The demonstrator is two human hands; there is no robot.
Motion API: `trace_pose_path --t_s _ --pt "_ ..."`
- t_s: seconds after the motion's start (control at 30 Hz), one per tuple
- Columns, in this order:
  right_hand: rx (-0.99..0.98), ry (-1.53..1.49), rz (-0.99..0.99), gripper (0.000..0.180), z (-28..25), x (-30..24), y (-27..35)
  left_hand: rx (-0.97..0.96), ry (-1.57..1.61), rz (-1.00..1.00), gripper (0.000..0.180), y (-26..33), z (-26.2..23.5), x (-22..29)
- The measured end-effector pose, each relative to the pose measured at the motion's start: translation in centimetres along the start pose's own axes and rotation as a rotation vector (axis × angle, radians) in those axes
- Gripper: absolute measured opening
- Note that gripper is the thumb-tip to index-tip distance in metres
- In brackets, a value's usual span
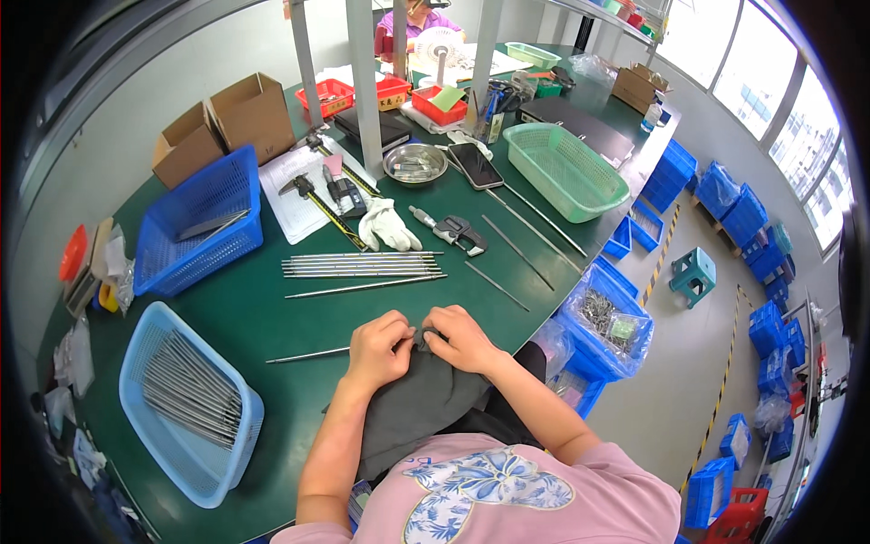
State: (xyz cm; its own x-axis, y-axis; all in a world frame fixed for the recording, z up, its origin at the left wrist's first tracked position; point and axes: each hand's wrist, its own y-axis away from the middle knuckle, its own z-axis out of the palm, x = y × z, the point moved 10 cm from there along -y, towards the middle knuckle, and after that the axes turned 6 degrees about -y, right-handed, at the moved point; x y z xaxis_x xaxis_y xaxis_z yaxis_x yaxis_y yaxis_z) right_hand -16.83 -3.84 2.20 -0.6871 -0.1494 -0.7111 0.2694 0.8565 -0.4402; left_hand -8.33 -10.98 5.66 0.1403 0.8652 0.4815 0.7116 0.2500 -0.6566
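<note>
Both hands pinch a dark grey cloth point(421, 392) that hangs over the table's near edge onto my lap. My left hand point(381, 346) is closed, its thumb and fingers at the bunched top of the cloth. Close beside it, my right hand point(459, 338) is closed on the same bunch. A thin metal rod point(306, 356) runs in from the left and disappears at my left hand; whether the fingers grip it is hidden. Beyond the hands lies a row of several metal rods point(362, 265), with one rod point(364, 286) slightly apart on the near side.
A light blue basket point(249, 435) of rods stands left, a darker blue basket point(163, 281) behind it. Calipers point(328, 201), a white glove point(388, 225), a micrometer point(453, 232), a phone point(475, 167) and a green basket point(594, 210) lie farther back. Blue crates point(609, 355) flank the table's right edge.
</note>
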Motion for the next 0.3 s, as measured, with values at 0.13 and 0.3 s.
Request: trace_pose_path --t_s 0.13,0.3 --pt "0.013 -0.072 0.062 0.015 0.1 0.6 0.1 -0.025 -0.042 0.000 0.017 -0.1 -0.2 -0.2" --pt "0.187 -0.242 0.270 0.017 -1.2 3.7 0.1 -0.112 -0.258 0.098 0.015 -2.4 -3.0 -1.1"
